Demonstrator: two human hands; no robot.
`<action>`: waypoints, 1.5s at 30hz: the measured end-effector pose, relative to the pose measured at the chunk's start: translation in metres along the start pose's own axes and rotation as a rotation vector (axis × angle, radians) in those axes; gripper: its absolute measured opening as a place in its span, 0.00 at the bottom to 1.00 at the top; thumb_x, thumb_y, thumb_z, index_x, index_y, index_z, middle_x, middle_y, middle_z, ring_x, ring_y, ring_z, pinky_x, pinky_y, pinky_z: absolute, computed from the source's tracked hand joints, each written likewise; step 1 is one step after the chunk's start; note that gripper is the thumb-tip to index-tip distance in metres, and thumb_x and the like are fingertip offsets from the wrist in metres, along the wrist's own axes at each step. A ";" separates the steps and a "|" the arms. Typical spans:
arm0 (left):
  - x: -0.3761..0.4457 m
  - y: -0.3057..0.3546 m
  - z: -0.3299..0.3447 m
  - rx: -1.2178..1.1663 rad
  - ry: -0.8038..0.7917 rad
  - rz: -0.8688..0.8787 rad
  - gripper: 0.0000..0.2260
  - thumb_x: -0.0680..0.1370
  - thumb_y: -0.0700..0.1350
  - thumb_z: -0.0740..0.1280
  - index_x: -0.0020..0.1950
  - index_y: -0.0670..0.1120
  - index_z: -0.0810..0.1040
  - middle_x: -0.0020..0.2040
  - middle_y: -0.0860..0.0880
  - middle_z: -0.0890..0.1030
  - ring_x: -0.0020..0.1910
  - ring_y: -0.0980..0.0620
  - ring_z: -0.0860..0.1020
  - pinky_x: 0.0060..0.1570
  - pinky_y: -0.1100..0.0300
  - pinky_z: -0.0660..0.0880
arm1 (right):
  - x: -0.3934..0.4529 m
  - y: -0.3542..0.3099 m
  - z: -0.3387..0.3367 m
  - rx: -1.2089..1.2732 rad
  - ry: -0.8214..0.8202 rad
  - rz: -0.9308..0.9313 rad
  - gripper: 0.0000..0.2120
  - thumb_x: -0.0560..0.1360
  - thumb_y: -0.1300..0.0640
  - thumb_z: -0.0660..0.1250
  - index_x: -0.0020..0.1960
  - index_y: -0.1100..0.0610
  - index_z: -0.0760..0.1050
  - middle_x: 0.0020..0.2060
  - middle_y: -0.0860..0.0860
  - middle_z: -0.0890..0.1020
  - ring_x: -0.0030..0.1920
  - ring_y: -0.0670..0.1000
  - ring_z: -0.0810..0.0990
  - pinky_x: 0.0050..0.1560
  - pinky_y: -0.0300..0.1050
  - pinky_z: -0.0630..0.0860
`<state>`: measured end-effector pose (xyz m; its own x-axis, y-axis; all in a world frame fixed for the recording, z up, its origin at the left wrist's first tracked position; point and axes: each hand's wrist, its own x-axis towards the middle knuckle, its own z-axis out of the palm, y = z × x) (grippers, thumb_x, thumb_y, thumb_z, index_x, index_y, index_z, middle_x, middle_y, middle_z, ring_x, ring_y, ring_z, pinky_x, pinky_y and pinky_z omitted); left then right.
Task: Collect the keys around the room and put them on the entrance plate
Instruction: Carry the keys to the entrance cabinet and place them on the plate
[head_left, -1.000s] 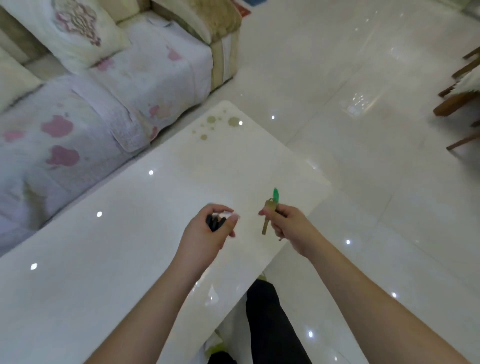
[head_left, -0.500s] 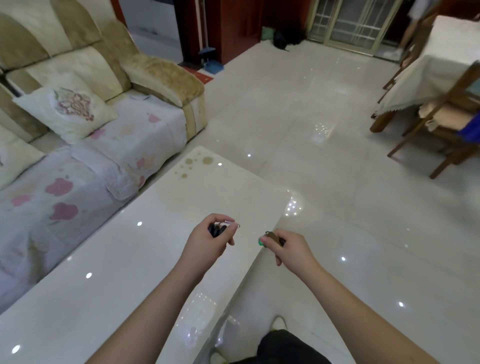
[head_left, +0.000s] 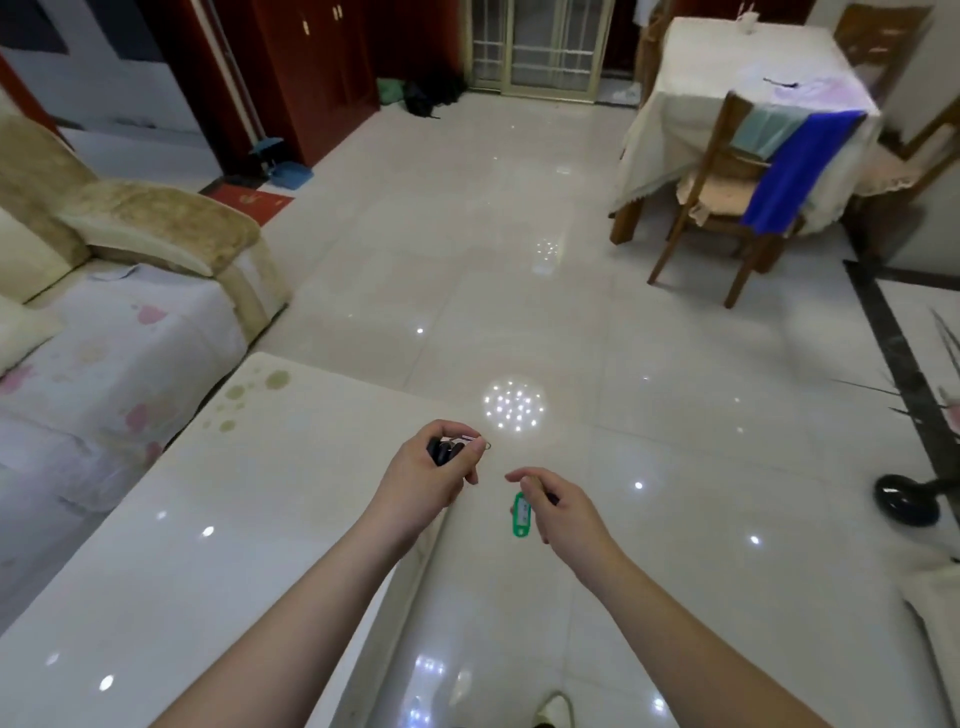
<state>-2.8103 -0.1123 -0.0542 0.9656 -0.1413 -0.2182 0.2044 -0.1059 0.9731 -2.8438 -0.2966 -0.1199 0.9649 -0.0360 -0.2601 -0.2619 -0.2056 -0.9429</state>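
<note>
- A bunch of dark-headed keys (head_left: 445, 451) is held in the left hand (head_left: 426, 480), the fingers curled closed around it; a thin metal ring and a silvery end are seen poking out to the right, past the fingertips, so the bunch lies roughly crosswise.
- A green key tag (head_left: 521, 514) is pinched between thumb and fingers of the right hand (head_left: 563, 512). The tag is a flat, rounded oblong of glossy plastic with a pale label window, and it hangs with its long axis near vertical, its lower end pointing down at the floor. The key it belongs to is mostly hidden inside the grip, so its direction cannot be told.
- Both hands are held in the air near each other but apart — the left over the near corner of the coffee table (head_left: 218, 545), the right beyond its edge, above the floor (head_left: 519, 291).
- The table top is smooth, white and highly polished, with olive-coloured round spots printed at its far corner.
- The floor is laid with large, glossy pale tiles that mirror ceiling lights.
- A plush beige sofa (head_left: 156, 223) with a floral cover is seen at the left.
- At the upper right, a wooden chair (head_left: 727, 208) draped with a blue cloth (head_left: 795, 171) is set against a cloth-covered dining table (head_left: 727, 57).
</note>
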 end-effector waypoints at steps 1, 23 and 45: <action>0.008 0.002 0.018 -0.005 -0.011 -0.001 0.04 0.76 0.48 0.70 0.49 0.49 0.80 0.32 0.48 0.80 0.23 0.54 0.66 0.24 0.66 0.64 | 0.003 0.004 -0.015 0.018 0.022 0.012 0.10 0.80 0.51 0.60 0.48 0.43 0.80 0.26 0.37 0.77 0.23 0.40 0.68 0.25 0.32 0.65; 0.196 0.035 0.084 -0.070 -0.063 -0.088 0.09 0.76 0.52 0.70 0.52 0.48 0.80 0.34 0.48 0.80 0.25 0.53 0.66 0.25 0.62 0.62 | 0.177 -0.023 -0.114 0.647 0.029 0.413 0.18 0.69 0.47 0.75 0.35 0.50 0.66 0.29 0.47 0.65 0.25 0.46 0.61 0.24 0.38 0.61; 0.453 0.083 0.085 -0.068 -0.046 -0.134 0.08 0.77 0.49 0.70 0.52 0.47 0.80 0.33 0.48 0.79 0.24 0.54 0.66 0.25 0.62 0.62 | 0.440 -0.090 -0.180 0.638 -0.039 0.418 0.19 0.80 0.45 0.56 0.52 0.59 0.77 0.30 0.50 0.71 0.28 0.49 0.68 0.28 0.42 0.64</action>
<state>-2.3698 -0.2688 -0.0789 0.9207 -0.1758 -0.3483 0.3431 -0.0601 0.9374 -2.3922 -0.4698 -0.1124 0.7848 0.0503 -0.6177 -0.5770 0.4229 -0.6987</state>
